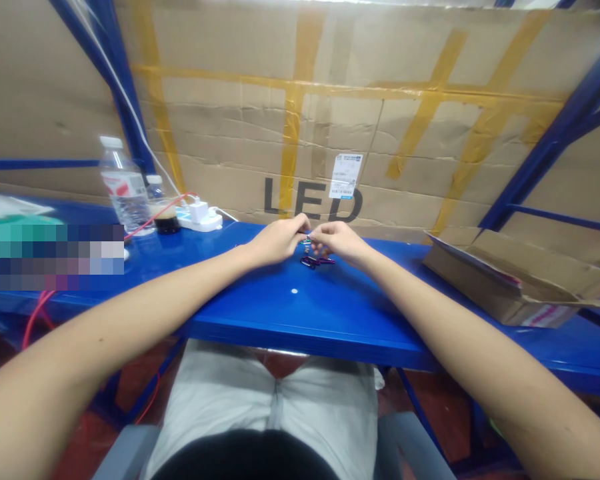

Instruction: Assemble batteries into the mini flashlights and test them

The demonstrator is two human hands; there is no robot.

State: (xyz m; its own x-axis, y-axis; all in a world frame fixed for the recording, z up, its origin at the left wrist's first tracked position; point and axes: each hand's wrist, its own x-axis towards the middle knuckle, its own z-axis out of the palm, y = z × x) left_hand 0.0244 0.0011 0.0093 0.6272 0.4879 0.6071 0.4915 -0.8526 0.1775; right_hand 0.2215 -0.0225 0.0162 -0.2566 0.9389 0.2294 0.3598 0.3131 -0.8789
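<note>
Both arms reach far forward over a blue table (300, 313). My left hand (279, 240) and my right hand (341, 241) meet above the table's far middle, fingers pinched together on a small metal part (307, 241) held between them. Just below the hands lie a few small dark purple clip-like pieces (316, 261) on the table top. A tiny white dot-like piece (294, 291) lies nearer to me, apart from the hands.
A clear water bottle (125, 193), a smaller dark bottle (164, 212) and a white power strip (199, 217) with red and white cables stand at the back left. A flat open cardboard box (510, 280) lies on the right. Taped cardboard and blue rack posts rise behind the table.
</note>
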